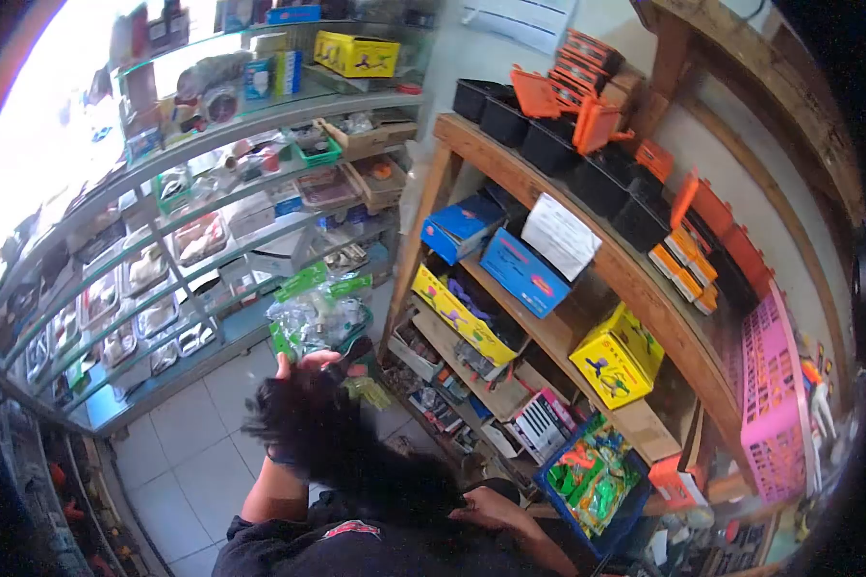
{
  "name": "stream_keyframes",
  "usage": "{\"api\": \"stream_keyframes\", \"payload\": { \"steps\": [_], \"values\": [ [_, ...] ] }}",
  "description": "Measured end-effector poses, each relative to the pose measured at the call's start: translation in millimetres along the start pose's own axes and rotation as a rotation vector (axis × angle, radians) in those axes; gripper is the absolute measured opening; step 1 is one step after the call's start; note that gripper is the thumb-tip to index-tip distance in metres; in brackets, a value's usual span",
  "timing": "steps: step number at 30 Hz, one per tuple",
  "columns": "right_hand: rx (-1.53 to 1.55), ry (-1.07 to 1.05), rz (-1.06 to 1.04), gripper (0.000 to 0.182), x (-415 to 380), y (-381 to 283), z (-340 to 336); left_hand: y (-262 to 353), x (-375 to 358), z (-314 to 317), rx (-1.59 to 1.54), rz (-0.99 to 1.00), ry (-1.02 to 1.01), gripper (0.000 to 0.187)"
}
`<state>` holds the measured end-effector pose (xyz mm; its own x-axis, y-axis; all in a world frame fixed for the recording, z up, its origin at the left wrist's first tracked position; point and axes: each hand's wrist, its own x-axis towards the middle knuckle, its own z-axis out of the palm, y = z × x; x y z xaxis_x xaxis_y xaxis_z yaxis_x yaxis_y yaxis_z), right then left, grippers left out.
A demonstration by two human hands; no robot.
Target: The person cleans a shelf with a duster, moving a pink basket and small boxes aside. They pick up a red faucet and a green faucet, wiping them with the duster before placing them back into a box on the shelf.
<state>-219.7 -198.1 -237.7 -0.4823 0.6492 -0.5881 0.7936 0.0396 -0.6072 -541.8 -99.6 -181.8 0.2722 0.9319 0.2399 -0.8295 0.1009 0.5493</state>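
Note:
A black fluffy thing, like a feather duster (385, 471), stretches across the front of my dark shirt. My left hand (306, 363) is closed around its upper left part, with dark fluff covering much of the palm and wrist. A short dark end sticks out just right of those fingers. Lower right, my right hand (486, 506) is curled against the other end of the fluff, its fingertips partly hidden. Clear plastic packets with green tops (322, 306) hang just beyond my left hand.
Glass shelves (260, 111) with small goods stand at the left. At the right, a wooden rack (539, 183) holds blue boxes (524, 272), a yellow box (616, 361), and a blue crate (546, 481) of colourful packets. A pink basket (775, 423) stands farther right, above tiled floor (188, 433).

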Motion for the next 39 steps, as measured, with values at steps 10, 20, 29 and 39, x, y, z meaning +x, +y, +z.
{"api": "stream_keyframes", "payload": {
  "steps": [10, 20, 29, 39],
  "values": [
    [0.326, 0.017, -0.171, 0.057, 18, -24, -14, 14, -28, -2, -0.215, 0.240, 0.108, 0.057],
    [0.182, -0.028, 0.036, 0.052, 33, -9, -18, 23, -31, 7, -0.062, 0.266, 0.341, 0.055],
    [0.246, 0.033, 0.173, 0.044, 7, -22, -24, 1, -30, -28, 0.099, 0.162, 0.432, 0.036],
    [0.301, 0.049, 0.469, 0.035, 6, 23, 17, -24, -7, -12, 0.227, -0.025, 0.393, 0.025]
  ]
}}
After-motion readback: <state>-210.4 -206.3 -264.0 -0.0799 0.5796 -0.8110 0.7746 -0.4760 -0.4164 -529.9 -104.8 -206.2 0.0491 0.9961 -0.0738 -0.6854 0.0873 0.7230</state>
